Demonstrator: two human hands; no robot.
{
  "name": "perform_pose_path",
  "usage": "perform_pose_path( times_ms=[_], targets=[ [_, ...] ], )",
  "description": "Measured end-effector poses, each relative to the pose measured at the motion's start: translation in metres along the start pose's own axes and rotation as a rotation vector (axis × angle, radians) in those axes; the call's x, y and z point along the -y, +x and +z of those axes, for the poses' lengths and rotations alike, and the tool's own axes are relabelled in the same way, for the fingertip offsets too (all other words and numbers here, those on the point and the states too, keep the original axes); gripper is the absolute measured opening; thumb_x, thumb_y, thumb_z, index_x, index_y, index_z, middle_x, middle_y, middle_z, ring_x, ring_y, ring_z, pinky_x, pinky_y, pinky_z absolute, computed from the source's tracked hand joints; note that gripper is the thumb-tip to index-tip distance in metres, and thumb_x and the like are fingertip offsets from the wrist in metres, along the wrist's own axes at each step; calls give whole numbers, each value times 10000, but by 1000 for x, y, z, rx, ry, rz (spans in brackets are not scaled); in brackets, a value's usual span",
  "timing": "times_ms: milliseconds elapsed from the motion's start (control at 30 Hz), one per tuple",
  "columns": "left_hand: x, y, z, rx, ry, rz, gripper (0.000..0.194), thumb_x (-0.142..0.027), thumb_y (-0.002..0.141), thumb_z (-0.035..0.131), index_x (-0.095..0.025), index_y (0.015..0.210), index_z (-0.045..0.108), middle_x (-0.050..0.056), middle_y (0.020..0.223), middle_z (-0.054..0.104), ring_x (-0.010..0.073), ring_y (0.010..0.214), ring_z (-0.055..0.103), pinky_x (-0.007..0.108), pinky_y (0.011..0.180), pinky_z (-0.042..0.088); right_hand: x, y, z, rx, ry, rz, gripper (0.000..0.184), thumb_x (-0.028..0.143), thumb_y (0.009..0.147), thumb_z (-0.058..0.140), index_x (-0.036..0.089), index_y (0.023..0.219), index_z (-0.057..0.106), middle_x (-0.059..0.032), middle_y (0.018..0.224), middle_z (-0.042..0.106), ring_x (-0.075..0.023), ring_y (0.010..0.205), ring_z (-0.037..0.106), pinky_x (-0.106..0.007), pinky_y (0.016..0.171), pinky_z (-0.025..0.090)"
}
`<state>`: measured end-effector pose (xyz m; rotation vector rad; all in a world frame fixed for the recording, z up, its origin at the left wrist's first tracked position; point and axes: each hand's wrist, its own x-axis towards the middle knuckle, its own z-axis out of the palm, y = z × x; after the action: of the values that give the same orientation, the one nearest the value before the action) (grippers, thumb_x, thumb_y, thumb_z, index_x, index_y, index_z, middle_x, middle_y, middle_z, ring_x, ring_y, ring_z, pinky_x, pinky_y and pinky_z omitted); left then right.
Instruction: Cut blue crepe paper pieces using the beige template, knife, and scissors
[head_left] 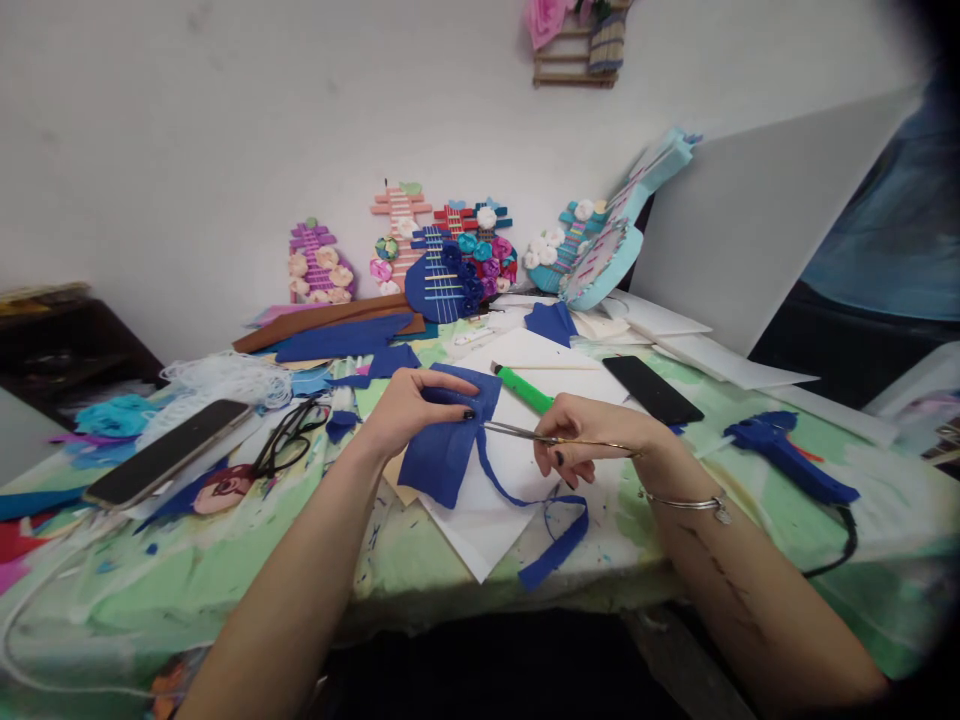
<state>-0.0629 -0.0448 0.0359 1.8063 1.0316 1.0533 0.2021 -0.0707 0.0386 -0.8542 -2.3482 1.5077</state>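
Observation:
A piece of dark blue paper or fabric (439,470) is pinched between the thumb and fingers of my left hand (416,405), above a white sheet (480,555). From its right edge a narrow blue strip (566,540) curls down toward the table's front. My right hand (566,440) grips a pair of scissors (517,432), their tips pointing left at the blue piece's edge where the strip hangs. Just behind my right hand lies a green utility knife (523,387).
A phone (652,390) and a blue glue gun (791,455) lie right; another phone (169,452), black-framed glasses (289,435) and white cord (217,395) lie left. Several decorated guitar shapes (435,280) lean against the wall. A green patterned cloth (292,580) covers the table.

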Motion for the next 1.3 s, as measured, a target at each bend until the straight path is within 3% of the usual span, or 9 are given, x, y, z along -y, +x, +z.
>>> perform_pose_path(
  times_ms=[433, 633, 833, 1300],
  targets=[
    [-3, -2, 1, 99, 40, 15, 255, -209, 612, 817, -215, 865, 789, 31, 896, 770, 215, 876, 700, 254, 746, 546, -6, 3, 3, -51, -42, 92, 420, 515, 777, 631, 95, 758, 659, -38, 529, 633, -94, 415, 545, -182, 411, 415],
    [-4, -3, 0, 56, 74, 28, 255, -207, 609, 816, -211, 863, 789, 35, 909, 770, 229, 921, 696, 283, 830, 540, -5, 2, 4, -36, -39, 114, 386, 480, 799, 603, 100, 751, 654, -34, 514, 630, -93, 414, 542, -177, 401, 399],
    [-3, -3, 1, 61, 74, 1, 264, -223, 610, 813, -195, 871, 786, 52, 917, 768, 247, 907, 702, 299, 795, 557, -6, 1, 2, -48, -49, 155, 329, 426, 816, 602, 107, 748, 647, -18, 505, 629, -90, 411, 549, -170, 400, 401],
    [-4, -3, 9, 124, 52, -11, 279, -176, 589, 817, -197, 866, 786, 55, 916, 766, 242, 902, 702, 292, 785, 562, -8, 8, 6, -65, -14, 108, 440, 537, 805, 598, 101, 763, 645, -36, 518, 632, -85, 398, 528, -175, 398, 395]
  ],
)
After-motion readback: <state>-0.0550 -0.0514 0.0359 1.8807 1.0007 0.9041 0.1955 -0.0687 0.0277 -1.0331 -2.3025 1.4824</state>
